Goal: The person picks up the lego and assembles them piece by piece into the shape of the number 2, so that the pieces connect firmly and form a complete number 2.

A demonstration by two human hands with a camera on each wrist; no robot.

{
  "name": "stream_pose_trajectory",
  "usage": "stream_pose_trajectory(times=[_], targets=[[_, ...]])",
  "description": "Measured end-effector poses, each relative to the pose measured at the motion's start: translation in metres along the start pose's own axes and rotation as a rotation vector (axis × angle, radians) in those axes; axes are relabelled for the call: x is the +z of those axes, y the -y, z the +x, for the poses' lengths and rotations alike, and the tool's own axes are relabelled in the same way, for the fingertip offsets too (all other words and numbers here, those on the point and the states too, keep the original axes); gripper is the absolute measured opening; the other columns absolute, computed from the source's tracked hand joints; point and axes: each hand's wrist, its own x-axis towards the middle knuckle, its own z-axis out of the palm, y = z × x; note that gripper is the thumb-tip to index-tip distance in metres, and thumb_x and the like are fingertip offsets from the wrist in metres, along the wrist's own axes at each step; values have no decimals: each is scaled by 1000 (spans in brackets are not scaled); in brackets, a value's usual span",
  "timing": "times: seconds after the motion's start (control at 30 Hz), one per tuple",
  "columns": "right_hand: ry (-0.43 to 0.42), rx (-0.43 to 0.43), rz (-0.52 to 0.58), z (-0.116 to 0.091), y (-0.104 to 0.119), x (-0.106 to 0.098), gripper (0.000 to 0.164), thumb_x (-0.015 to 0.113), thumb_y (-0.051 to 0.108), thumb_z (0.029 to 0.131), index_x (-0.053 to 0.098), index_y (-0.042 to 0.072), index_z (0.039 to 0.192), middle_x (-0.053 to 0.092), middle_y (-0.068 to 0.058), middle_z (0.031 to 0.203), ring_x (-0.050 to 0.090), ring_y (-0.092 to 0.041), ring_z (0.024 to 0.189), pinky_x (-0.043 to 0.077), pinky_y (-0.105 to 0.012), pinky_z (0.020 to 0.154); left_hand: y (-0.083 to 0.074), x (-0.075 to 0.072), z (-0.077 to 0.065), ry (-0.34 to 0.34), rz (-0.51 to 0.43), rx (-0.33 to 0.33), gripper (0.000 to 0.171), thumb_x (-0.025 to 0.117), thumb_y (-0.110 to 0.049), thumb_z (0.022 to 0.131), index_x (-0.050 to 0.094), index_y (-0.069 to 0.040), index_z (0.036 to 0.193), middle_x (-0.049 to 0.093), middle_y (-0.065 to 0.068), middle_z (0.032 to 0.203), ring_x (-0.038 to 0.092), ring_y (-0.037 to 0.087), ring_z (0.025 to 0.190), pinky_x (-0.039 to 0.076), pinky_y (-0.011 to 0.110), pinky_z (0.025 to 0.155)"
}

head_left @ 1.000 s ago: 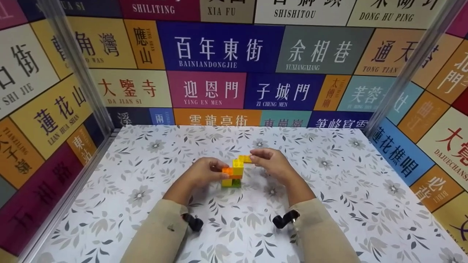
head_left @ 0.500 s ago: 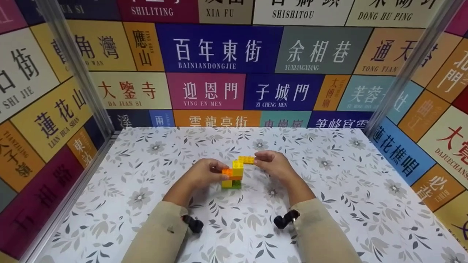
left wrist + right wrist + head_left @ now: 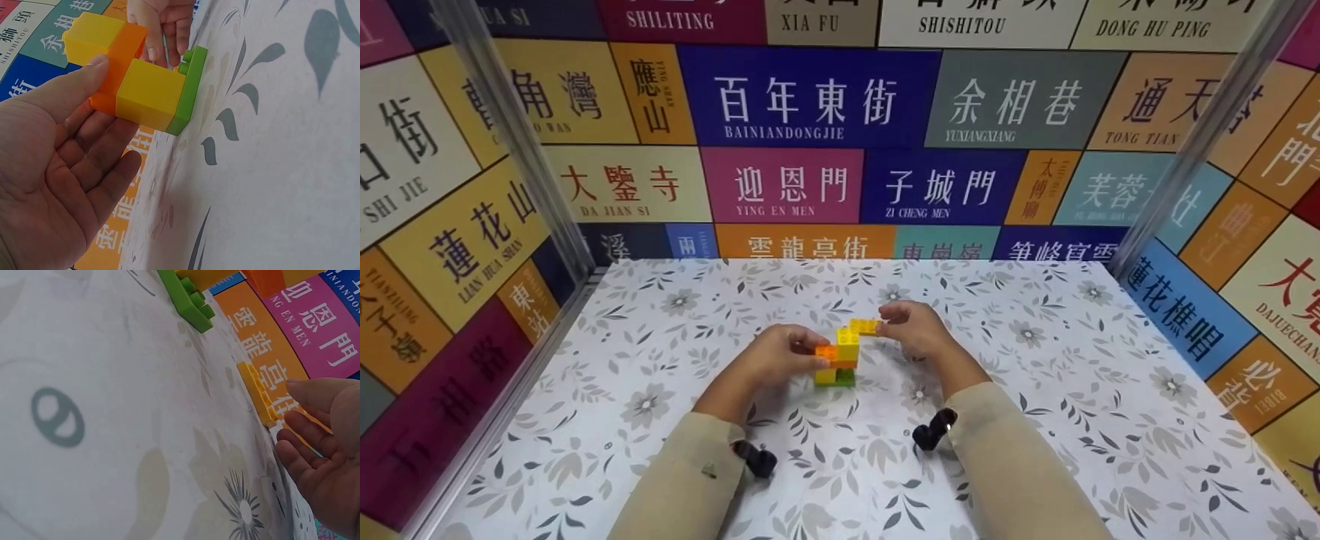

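Note:
My left hand [image 3: 776, 352] pinches the orange brick [image 3: 112, 81] of a small toy-brick stack between thumb and fingers. The stack has a green base [image 3: 188, 90], a yellow lower brick [image 3: 151, 93] and a yellow top brick [image 3: 93, 36]; it is upright in the head view. Behind it and to the right lies a thin, flat yellow brick [image 3: 256, 395] on the tabletop. My right hand [image 3: 329, 444] is beside that brick's near end, its fingers loosely bent and a small gap showing in the right wrist view. From the head, the right fingertips overlap the brick's end.
A floral-patterned cloth [image 3: 660, 450] covers the table. Printed panels [image 3: 810, 97] stand along the back and both sides, with clear corner posts [image 3: 1192, 142]. Dark wrist devices [image 3: 936, 431] sit at both cuffs.
My right hand first drew slightly right, away from the flat brick, then came back left and a little up. The left hand and the stack have stayed in place.

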Motion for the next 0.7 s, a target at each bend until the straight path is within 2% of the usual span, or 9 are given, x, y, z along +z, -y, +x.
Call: stream_pose_trajectory(times=[0.3, 0.53, 0.63, 0.7], targets=[[17, 27, -19, 10, -3, 6, 43, 80, 19, 97, 70, 15, 139, 69, -8, 143, 62, -29, 137, 50, -47, 118, 2, 0, -1, -3, 21, 39, 24, 89, -29, 90, 80, -30, 112, 77, -6, 114, 71, 17, 109, 56, 41, 106], [23, 12, -110, 13, -4, 10, 42, 79, 14, 95, 73, 18, 137, 71, -8, 137, 62, -26, 131, 49, -47, 119, -1, -1, -3, 4, 15, -14, 24, 89, -30, 89, 79, -32, 111, 77, -8, 115, 71, 17, 111, 54, 42, 108], [11, -11, -150, 14, -5, 10, 40, 77, 13, 96, 73, 17, 135, 72, -9, 135, 63, -26, 128, 49, -46, 117, -2, -1, -2, 11, 7, -23, 25, 89, -30, 89, 79, -33, 111, 76, -8, 116, 70, 17, 113, 53, 43, 110], [5, 5, -149, 14, -4, 10, 39, 78, 14, 96, 74, 18, 134, 72, -8, 134, 64, -25, 127, 50, -45, 117, -2, -1, -2, 16, 1, -25, 26, 89, -31, 88, 79, -33, 112, 76, -8, 116, 70, 17, 113, 52, 44, 112]])
